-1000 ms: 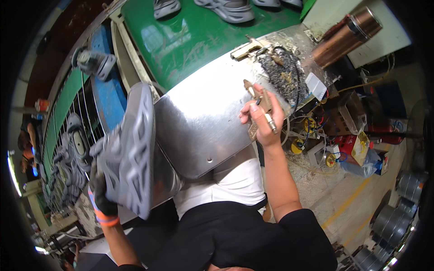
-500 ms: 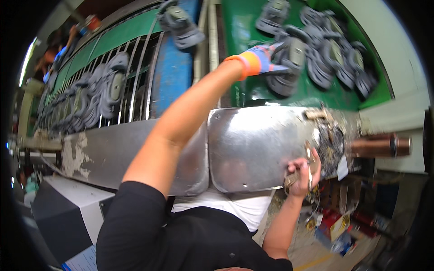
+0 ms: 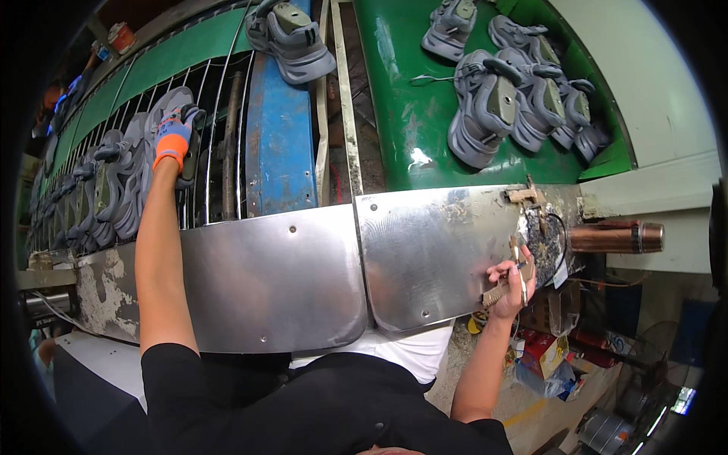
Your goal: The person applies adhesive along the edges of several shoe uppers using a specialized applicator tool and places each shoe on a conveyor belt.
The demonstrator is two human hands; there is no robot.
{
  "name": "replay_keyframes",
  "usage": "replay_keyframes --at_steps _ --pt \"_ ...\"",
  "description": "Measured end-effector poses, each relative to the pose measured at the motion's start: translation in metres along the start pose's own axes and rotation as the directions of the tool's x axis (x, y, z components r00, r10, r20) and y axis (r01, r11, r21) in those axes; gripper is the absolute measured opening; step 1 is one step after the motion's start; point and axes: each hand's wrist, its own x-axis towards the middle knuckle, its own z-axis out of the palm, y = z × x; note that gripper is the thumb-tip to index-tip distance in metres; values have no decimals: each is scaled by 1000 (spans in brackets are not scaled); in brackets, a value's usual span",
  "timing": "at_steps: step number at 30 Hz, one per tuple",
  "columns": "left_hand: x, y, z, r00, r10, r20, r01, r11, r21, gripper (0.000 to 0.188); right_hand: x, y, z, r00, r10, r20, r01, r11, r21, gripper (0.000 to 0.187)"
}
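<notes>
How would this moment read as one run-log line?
Left hand, orange-cuffed glove: on grey shoe, metal-barred rack | Right hand, bare: holding brown pistol-shaped metal tool

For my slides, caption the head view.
Gloved left hand at a row of gray shoes, right hand holding a gun-shaped tool.

Left, a sneaker row (image 3: 114,182) lies on the rod rack (image 3: 209,163); right of it, a lone sneaker (image 3: 294,53) on the ledge (image 3: 280,152); farther right, more sneakers (image 3: 485,114) on the tray (image 3: 398,144). The worktop (image 3: 265,277) lies before these, a flask (image 3: 622,237) at its right.

Grey shoes (image 3: 472,125) on green bed (image 3: 406,114) and barred rack (image 3: 214,136)
</notes>
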Motion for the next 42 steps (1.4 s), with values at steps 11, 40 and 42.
replay_keyframes --at_steps 11,40,42 --pt "-147 -76 -190 790 -606 -98 -120 4 -993 45 -4 2 4 1000 11 -6 -11 998 57 55" --pt "4 -203 -74 994 -107 -23 106 994 -22 85 -4 1 7 999 -51 2 51 998 -39 62" --pt "32 -268 -56 990 -126 -62 130 990 58 72 -1 1 14 999 -49 10 49 998 -26 61"
